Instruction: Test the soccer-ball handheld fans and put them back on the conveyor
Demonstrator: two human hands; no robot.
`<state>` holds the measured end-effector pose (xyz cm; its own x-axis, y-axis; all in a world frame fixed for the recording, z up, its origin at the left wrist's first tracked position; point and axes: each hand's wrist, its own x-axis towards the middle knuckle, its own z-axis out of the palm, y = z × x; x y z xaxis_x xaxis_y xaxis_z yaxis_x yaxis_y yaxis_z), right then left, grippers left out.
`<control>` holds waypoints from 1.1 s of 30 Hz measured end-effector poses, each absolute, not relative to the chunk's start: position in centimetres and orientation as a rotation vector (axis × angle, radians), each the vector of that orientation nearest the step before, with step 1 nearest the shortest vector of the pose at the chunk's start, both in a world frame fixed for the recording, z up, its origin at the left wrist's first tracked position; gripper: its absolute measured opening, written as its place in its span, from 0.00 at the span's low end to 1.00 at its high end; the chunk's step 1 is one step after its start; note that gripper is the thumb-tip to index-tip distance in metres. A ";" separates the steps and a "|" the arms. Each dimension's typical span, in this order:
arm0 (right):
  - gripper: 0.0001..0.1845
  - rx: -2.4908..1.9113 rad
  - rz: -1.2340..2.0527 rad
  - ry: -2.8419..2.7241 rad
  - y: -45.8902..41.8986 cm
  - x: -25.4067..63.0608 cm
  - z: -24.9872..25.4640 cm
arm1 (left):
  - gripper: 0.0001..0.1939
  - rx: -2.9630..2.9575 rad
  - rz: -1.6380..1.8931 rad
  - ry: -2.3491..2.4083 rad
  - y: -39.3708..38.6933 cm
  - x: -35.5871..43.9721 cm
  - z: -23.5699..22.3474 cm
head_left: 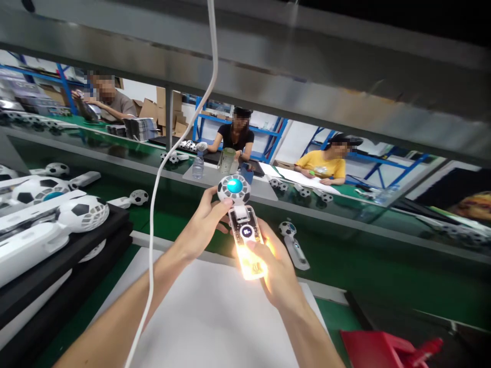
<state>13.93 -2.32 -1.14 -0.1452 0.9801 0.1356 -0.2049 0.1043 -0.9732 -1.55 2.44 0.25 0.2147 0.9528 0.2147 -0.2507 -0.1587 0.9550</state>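
A handheld fan (241,217) with a soccer-ball-patterned head is held up in front of me between both hands. A glossy blue disc sits in the middle of its head, and its clear body carries a small round display. The lower end of the body glows bright orange-white. My left hand (205,222) pinches the edge of the head, thumb in front. Wrapped round the body from the right is my right hand (274,263), its thumb pressed just below the display. Beneath my forearms lies a white sheet (215,317) on the bench.
Soccer-ball fans (82,212) lie on stacked black trays (111,225) at left. Another fan (293,245) rests on the green conveyor (364,266). A white cable (153,214) hangs before my left arm. A red object (379,350) is lower right. Co-workers sit across the line.
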 end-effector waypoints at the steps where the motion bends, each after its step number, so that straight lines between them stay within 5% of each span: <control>1: 0.25 -0.881 1.347 -1.258 -2.3 14.0 -1.3 | 0.26 1.266 1.271 0.756 2.3 -1.5 0.3; 9: 0.38 -0.876 1.421 -1.517 -3.5 14.9 -0.8 | 0.42 1.350 1.136 0.550 2.0 -1.7 -0.3; 21: 0.44 -1.166 0.486 -1.982 -3.9 14.8 -1.6 | 0.51 1.676 1.371 0.588 2.4 -2.8 -0.2; 33: 0.37 -0.710 1.503 -1.241 -3.6 13.3 -1.5 | 0.41 1.653 1.302 0.686 1.8 -1.9 0.2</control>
<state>13.32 -3.55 -1.46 -0.3087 0.9382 0.1563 -0.3309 0.0482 -0.9424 -1.87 1.83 0.18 0.2926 0.8413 0.4545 -0.1007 -0.4456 0.8896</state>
